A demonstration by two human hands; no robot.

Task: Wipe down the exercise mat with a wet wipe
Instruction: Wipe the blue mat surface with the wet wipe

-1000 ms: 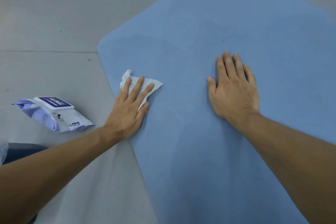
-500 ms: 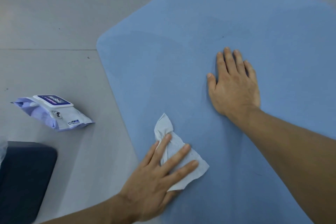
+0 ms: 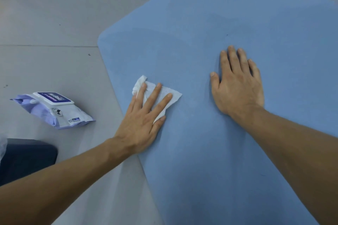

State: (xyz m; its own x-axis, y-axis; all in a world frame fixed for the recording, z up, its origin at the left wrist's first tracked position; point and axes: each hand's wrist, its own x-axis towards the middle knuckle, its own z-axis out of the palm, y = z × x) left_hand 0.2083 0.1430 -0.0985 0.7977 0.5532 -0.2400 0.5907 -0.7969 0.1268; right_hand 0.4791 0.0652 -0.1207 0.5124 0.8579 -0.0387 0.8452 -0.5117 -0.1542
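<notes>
While your right hand (image 3: 237, 89) lies flat and empty, steadying the exercise mat (image 3: 182, 160), your left hand (image 3: 140, 122) presses the wet wipe (image 3: 173, 96) under straight fingers (image 3: 152, 97) for full contact.

Single view, head-worn, wide-angle. Station: at the person's head, above the floor (image 3: 54, 14), facing forward and steeply down. Range: close; both bare forearms enter from the bottom corners and converge toward mid-frame, where the left hand (image 3: 140, 120) and the right hand (image 3: 237, 89) sit near the lens. Coverage: the blue exercise mat (image 3: 182, 42) fills the centre and right, running diagonally up to the top edge, its rounded corner left of centre. Grey floor occupies the left and top left, with a pack of wipes (image 3: 53, 109) at the left margin and a dark object (image 3: 25, 157) cut by the lower-left edge.
</notes>
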